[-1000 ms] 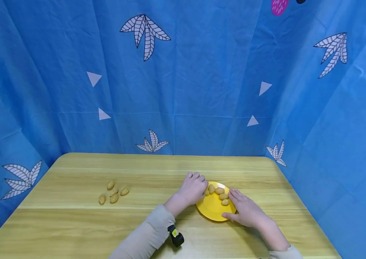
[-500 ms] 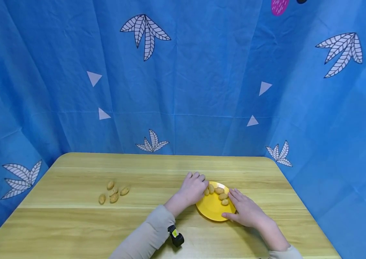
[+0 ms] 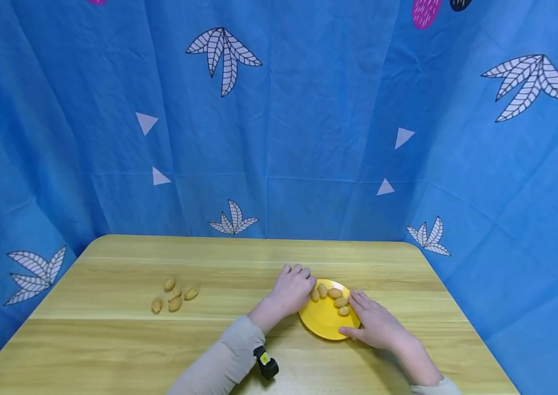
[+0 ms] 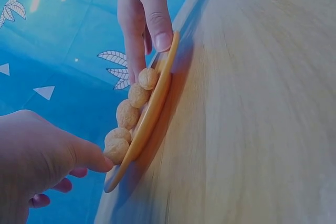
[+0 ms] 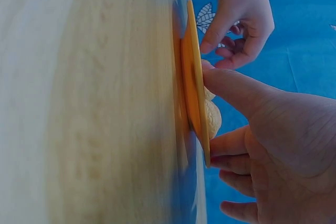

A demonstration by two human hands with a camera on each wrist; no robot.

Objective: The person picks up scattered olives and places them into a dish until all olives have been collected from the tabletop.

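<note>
A round yellow plate [image 3: 320,323] lies on the table, with several tan, wrinkled, nut-like ovals [image 3: 335,293] in a curved row along its far side. At the plate's left rim is my left hand [image 3: 291,291], fingers loosely bent. Its thumb tip comes right up to the end oval [image 4: 116,150] in the left wrist view, while the right wrist view shows a gap between thumb and fingers. Across the plate, my right hand [image 3: 377,321] rests at the right rim with fingers straight. Its thumb [image 5: 231,85] lies over the rim in the right wrist view.
Several more of the same ovals [image 3: 175,303] lie loose on the left part of the wooden table [image 3: 111,345]. A black strap device [image 3: 266,363] sits on my left forearm. Blue printed cloth [image 3: 303,137] hangs behind and beside the table.
The head view has tilted up slightly. My left hand has eased a little left, uncovering more of the leftmost oval on the plate. My right hand keeps its place at the rim.
</note>
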